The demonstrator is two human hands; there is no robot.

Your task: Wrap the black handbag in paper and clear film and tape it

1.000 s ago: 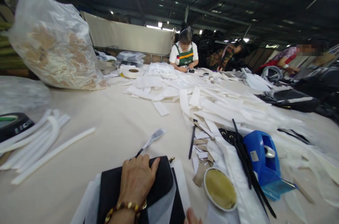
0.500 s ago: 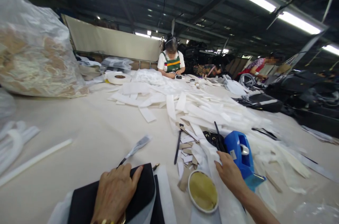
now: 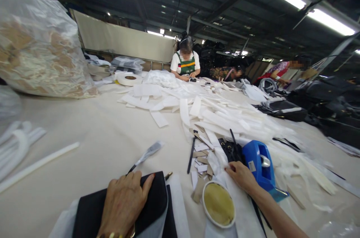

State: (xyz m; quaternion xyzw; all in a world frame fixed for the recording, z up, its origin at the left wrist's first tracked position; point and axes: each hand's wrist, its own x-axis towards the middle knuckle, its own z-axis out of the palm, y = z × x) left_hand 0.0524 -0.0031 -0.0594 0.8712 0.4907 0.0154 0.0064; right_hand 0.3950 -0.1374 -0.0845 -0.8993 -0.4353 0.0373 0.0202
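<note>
My left hand [image 3: 123, 203] lies flat with fingers spread on a black bag piece [image 3: 153, 200] that rests on white sheets at the table's near edge. My right hand [image 3: 239, 175] reaches forward onto a white fabric strip [image 3: 242, 208], its curled fingertips touching black straps [image 3: 231, 150] beside a blue tape dispenser [image 3: 260, 165]. What the fingers hold, if anything, is hidden. A round tin of yellow glue [image 3: 218, 204] stands between my hands. A small brush [image 3: 146, 155] lies just beyond my left hand.
White strips [image 3: 213, 114] cover the table's middle. A large plastic bag of scraps [image 3: 42, 50] stands at far left, white foam tubes [image 3: 17, 148] at left, a tape roll [image 3: 129, 78] behind. A person [image 3: 185, 62] works at the far end, others at right near black bags [image 3: 284, 107].
My right hand came up from the lower edge and reached to the black straps by the blue dispenser. My left hand stayed on the black piece. The view shifted slightly.
</note>
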